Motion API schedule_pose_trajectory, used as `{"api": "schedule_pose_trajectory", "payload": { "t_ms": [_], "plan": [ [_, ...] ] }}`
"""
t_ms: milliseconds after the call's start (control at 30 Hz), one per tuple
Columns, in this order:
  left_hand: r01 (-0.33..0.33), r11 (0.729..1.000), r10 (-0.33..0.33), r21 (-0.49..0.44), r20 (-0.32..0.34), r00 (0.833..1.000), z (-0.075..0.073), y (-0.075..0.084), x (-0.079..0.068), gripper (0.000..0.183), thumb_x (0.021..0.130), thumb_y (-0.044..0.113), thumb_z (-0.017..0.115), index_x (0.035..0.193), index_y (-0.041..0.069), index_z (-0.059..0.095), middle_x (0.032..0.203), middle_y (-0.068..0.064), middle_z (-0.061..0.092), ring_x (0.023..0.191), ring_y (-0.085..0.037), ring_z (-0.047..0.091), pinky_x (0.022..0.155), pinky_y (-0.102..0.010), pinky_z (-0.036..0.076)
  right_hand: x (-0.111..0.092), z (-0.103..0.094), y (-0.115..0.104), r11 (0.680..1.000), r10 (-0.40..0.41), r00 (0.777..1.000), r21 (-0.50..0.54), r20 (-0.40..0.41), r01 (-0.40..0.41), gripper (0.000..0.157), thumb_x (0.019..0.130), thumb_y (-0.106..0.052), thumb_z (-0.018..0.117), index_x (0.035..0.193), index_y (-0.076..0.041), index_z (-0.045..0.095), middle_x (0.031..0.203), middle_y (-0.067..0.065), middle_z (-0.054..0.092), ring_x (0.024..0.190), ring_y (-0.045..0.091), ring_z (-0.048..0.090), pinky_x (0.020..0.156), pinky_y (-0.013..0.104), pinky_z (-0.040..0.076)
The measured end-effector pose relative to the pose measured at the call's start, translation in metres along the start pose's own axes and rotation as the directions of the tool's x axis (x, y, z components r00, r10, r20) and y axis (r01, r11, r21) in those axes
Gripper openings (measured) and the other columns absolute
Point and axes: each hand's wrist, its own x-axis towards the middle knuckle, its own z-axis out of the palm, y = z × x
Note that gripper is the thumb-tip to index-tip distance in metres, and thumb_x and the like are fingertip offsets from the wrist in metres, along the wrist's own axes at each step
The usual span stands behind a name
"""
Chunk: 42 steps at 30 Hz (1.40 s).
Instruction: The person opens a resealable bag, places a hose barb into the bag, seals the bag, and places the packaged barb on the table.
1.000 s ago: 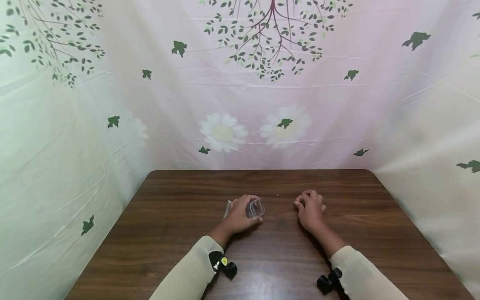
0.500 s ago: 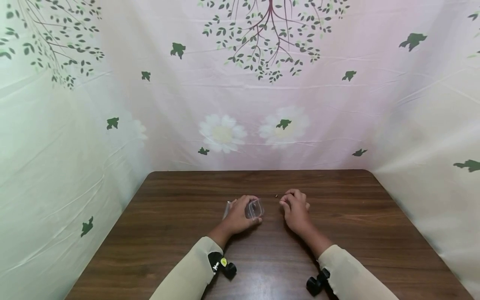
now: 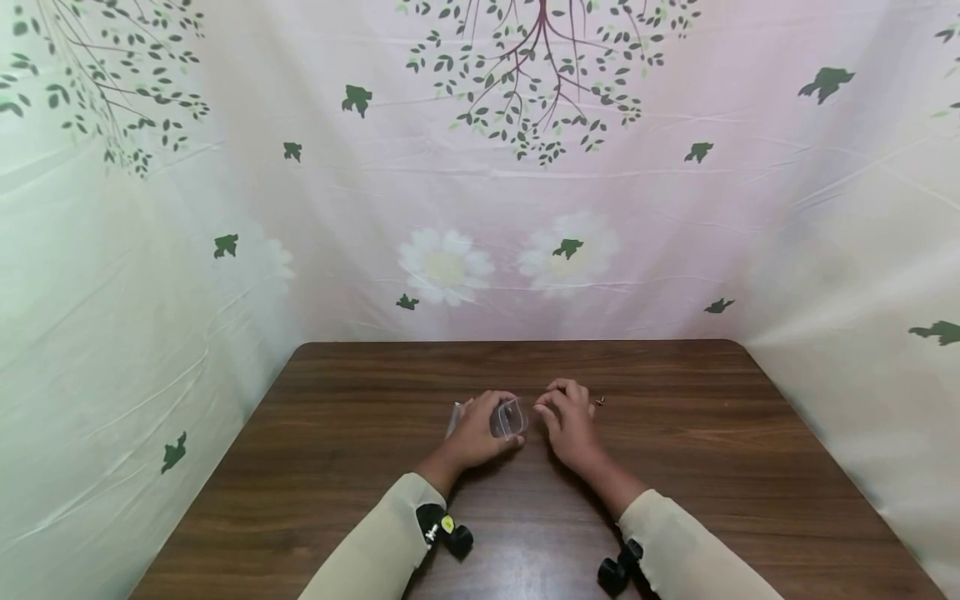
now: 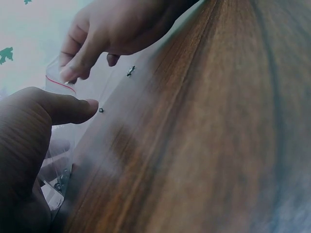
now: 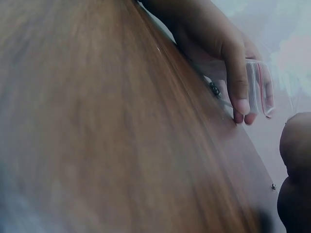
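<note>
- A pale pink and white fabric backdrop (image 3: 337, 208), printed with leafy trees, white daisies and green birds, rises behind and along both sides.
- The dark brown wood-grain table (image 3: 360, 383) reaches up to the backdrop, its far corners rounded.
- Two cream-coloured long sleeves, a left sleeve (image 3: 371, 542) and a right sleeve (image 3: 697, 542), come in from the near edge.
- The left hand (image 3: 474, 433) is wrapped partway round a bag, thumb on the near side and fingers on the far side; it hides the bag's middle from the head view.
- The right hand (image 3: 573, 427) is just beside the bag's mouth, thumb and fingertips brought together on a tiny piece (image 4: 71, 83), too small to identify. Whether these fingertips touch the bag cannot be told.
- The bag, a clear plastic zip bag (image 3: 510, 418) with a red line along its mouth, is held at the table, its mouth bulging open towards the right hand.
- Black wrist-worn devices, a left device (image 3: 460, 542) and a right device (image 3: 613, 577), sit at the cuffs, the left one with a yellow spot.
- Small dark shiny pieces (image 4: 60, 185) lie inside the bag's lower end.
- A tiny metallic cluster (image 3: 600, 401) lies on the table, just right of the right hand.
- A tiny dark round bit (image 4: 101, 110) also lies on the table.
</note>
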Motion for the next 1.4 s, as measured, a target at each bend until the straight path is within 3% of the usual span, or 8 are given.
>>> {"api": "schedule_pose_trajectory", "payload": {
  "t_ms": [333, 600, 900, 1200, 1400],
  "plan": [
    [0.015, 1.000, -0.015, -0.006, 0.015, 1.000, -0.002, 0.002, -0.001, 0.067, 0.087, 0.031, 0.091, 0.145, 0.016, 0.060, 0.133, -0.005, 0.069, 0.120, -0.023, 0.064, 0.124, -0.060, 0.033, -0.002, 0.008, -0.006, 0.990, -0.122, 0.992, 0.075, 0.002, 0.122, 0.007, 0.094, -0.004, 0.079, 0.095, -0.009, 0.075, 0.126, 0.023, 0.063, 0.124, 0.040, 0.049, 0.096, 0.045, 0.031],
    [0.005, 1.000, -0.005, -0.002, 0.016, 1.000, 0.000, -0.001, 0.000, 0.066, 0.088, 0.031, 0.091, 0.145, 0.016, 0.060, 0.134, -0.006, 0.069, 0.121, -0.024, 0.064, 0.125, -0.061, 0.033, -0.004, 0.007, -0.008, 0.991, -0.100, 0.993, 0.098, 0.068, 0.093, 0.007, 0.095, -0.005, 0.079, 0.101, -0.009, 0.078, 0.131, 0.021, 0.062, 0.126, 0.037, 0.049, 0.105, 0.051, 0.037],
    [0.013, 1.000, -0.013, -0.013, 0.007, 1.000, 0.002, 0.000, -0.001, 0.067, 0.088, 0.033, 0.092, 0.144, 0.018, 0.060, 0.134, -0.004, 0.068, 0.120, -0.023, 0.064, 0.124, -0.061, 0.033, -0.004, 0.004, 0.002, 0.989, -0.135, 0.991, 0.064, -0.015, 0.136, 0.009, 0.092, 0.002, 0.080, 0.098, -0.004, 0.076, 0.126, 0.027, 0.064, 0.122, 0.040, 0.051, 0.098, 0.048, 0.035],
    [0.008, 1.000, -0.008, -0.003, -0.009, 1.000, 0.000, 0.003, -0.001, 0.067, 0.085, 0.033, 0.092, 0.143, 0.019, 0.061, 0.134, -0.003, 0.069, 0.119, -0.022, 0.064, 0.123, -0.058, 0.035, -0.001, -0.016, 0.018, 0.999, -0.026, 0.999, -0.028, -0.025, 0.025, 0.011, 0.092, 0.002, 0.081, 0.101, -0.003, 0.077, 0.128, 0.022, 0.063, 0.120, 0.039, 0.051, 0.091, 0.047, 0.029],
    [-0.025, 1.000, 0.025, -0.019, -0.029, 0.999, 0.003, -0.002, -0.002, 0.066, 0.086, 0.034, 0.092, 0.142, 0.020, 0.061, 0.133, -0.005, 0.069, 0.117, -0.022, 0.064, 0.122, -0.060, 0.034, -0.001, -0.030, 0.030, 0.994, 0.073, 0.997, -0.086, -0.006, -0.073, 0.011, 0.094, 0.001, 0.080, 0.103, -0.003, 0.076, 0.131, 0.021, 0.061, 0.126, 0.044, 0.049, 0.092, 0.056, 0.030]
  ]
}}
